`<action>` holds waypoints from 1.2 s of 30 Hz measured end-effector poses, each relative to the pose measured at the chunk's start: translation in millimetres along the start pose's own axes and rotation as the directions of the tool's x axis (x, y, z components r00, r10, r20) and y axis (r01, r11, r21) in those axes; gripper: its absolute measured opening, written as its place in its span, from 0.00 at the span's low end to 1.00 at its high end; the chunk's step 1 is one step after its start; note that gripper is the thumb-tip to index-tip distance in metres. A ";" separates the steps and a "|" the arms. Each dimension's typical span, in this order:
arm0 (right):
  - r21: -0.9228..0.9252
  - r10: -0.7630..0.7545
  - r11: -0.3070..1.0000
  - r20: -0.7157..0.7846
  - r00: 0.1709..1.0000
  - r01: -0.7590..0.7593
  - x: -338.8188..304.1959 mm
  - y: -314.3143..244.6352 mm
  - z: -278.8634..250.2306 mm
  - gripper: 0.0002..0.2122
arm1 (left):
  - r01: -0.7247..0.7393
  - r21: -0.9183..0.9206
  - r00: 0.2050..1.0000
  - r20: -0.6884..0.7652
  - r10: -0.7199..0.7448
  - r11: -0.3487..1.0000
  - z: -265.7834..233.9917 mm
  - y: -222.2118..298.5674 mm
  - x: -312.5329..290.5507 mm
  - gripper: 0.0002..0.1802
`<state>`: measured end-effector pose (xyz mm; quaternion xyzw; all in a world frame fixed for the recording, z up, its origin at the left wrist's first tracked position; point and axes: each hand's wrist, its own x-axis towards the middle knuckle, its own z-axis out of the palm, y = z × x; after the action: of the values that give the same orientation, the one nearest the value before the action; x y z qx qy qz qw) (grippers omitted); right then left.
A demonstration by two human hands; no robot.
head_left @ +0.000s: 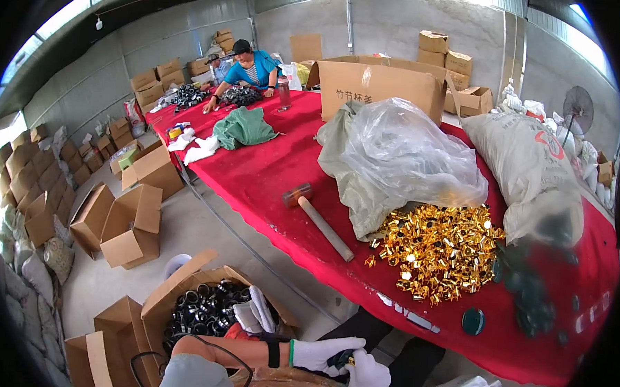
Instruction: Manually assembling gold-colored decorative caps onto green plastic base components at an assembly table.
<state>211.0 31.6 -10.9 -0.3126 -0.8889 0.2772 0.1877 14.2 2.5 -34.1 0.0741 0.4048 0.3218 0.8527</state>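
Observation:
Both my hands wear white knit gloves and meet low in the view, in front of my lap. My left hand (pixel 325 353), with a green cuff edge, is closed around a small dark round part (pixel 341 359). My right hand (pixel 371 378) presses against the same part from the right, fingers curled; a bit of gold shows between them. On the red-covered table (pixel 270 228) ahead lies a heap of small shiny gold pieces (pixel 442 254). A dark green round part (pixel 472 322) rests near the table's edge, and more dark green parts (pixel 527 286) lie blurred to the right.
A mallet (pixel 322 225) lies left of the gold heap, behind which are a clear plastic bag (pixel 416 146), a full woven sack (pixel 526 161) and a large carton (pixel 380 86). A carton of black rings (pixel 204 313) stands at my left. Two people (pixel 257 68) work at the far end.

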 end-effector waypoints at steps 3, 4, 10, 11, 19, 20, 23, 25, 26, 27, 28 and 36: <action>0.028 -0.001 1.000 -0.030 1.000 0.001 -6.8 9.2 14.8 0.11 | -0.116 0.124 0.993 -0.012 0.118 0.985 11.4 -0.7 -5.9 0.17; 0.031 -0.003 1.000 -0.028 1.000 0.004 -6.4 7.7 14.9 0.11 | -0.132 0.183 0.991 0.011 0.132 0.974 11.9 1.0 -7.5 0.16; 0.878 0.320 -0.002 0.454 0.831 -0.479 2.6 -3.3 -3.1 0.10 | -0.442 0.843 0.721 0.131 0.680 0.306 17.9 -4.6 -2.0 0.17; 0.875 0.329 0.009 0.454 0.828 -0.484 5.5 -8.6 -5.3 0.10 | -0.495 0.853 0.456 0.418 0.786 -0.166 9.2 -8.4 2.4 0.17; 0.300 0.153 0.948 -0.122 0.981 -0.110 5.3 -9.3 -10.4 0.11 | -0.227 0.564 0.901 -0.187 0.391 0.794 16.5 -1.0 -3.9 0.24; 0.177 0.038 0.984 -0.112 0.993 -0.017 5.5 -10.8 -15.6 0.11 | -0.157 0.346 0.964 -0.150 0.220 0.925 18.1 9.1 -10.8 0.22; -0.008 -0.111 0.994 -0.109 0.988 0.111 1.0 -6.3 -2.6 0.15 | -0.022 0.051 0.999 0.025 0.021 0.998 3.9 -0.6 -7.5 0.20; -0.056 -0.052 0.997 -0.055 0.997 0.049 -3.3 -3.2 5.8 0.15 | 0.052 -0.088 0.999 0.013 -0.051 0.995 6.6 -4.6 -7.2 0.20; -0.055 -0.050 0.997 -0.055 0.997 0.047 -4.3 -1.9 10.4 0.15 | 0.053 -0.087 0.999 0.013 -0.053 0.995 6.1 -3.3 -7.6 0.20; -0.001 -0.033 0.999 -0.120 0.992 0.033 -5.0 -0.7 15.2 0.12 | -0.022 0.041 0.999 0.033 0.021 0.999 5.4 -1.0 -8.6 0.19; 0.053 -0.013 0.998 -0.184 0.983 0.023 -5.8 0.5 18.9 0.10 | -0.100 0.168 0.994 0.061 0.091 0.981 5.1 0.3 -9.4 0.18; 0.666 0.185 -0.412 0.730 0.658 -0.622 -0.8 15.2 14.8 0.12 | -0.209 0.956 0.772 0.289 0.566 -0.204 29.0 -7.9 -11.5 0.24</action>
<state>210.9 35.4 -31.8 -0.3264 -0.1641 0.9262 0.0937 34.1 -6.8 -10.6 0.7375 0.5627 0.1880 0.3227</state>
